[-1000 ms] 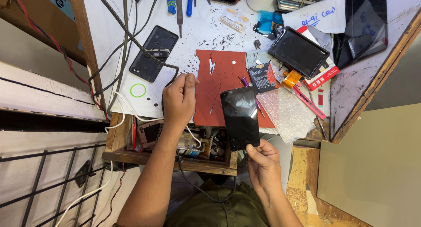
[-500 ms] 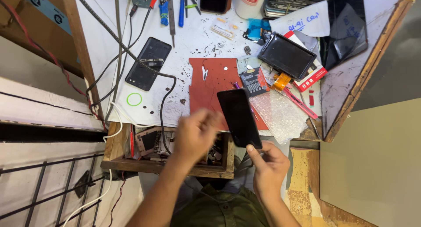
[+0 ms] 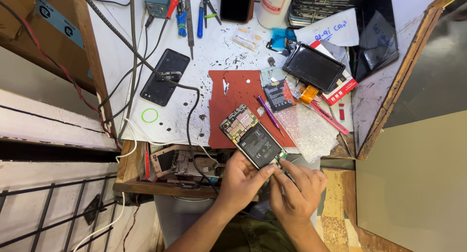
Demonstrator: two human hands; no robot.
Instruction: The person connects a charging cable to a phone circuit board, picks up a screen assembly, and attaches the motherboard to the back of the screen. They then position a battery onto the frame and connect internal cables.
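Both my hands hold an opened smartphone (image 3: 251, 137) over the near edge of the red work mat (image 3: 233, 98). Its back is off, so the black battery and the circuit board at its far end show. My left hand (image 3: 242, 179) grips the phone's lower left side from beneath. The fingers of my right hand (image 3: 297, 186) pinch its bottom right corner. The phone lies tilted, with its top end pointing away to the left.
A black phone (image 3: 165, 76) with a cable lies left of the mat. A purple tool (image 3: 267, 112), a loose battery (image 3: 278, 94), bubble wrap (image 3: 307, 130), a dark screen module (image 3: 314, 66), pliers and screwdrivers (image 3: 187, 16) crowd the bench. An open drawer of parts (image 3: 177, 162) sits below.
The phone has been turned over from its dark glass side to its open back. My left hand came down from the mat and took hold of it beside my right hand.
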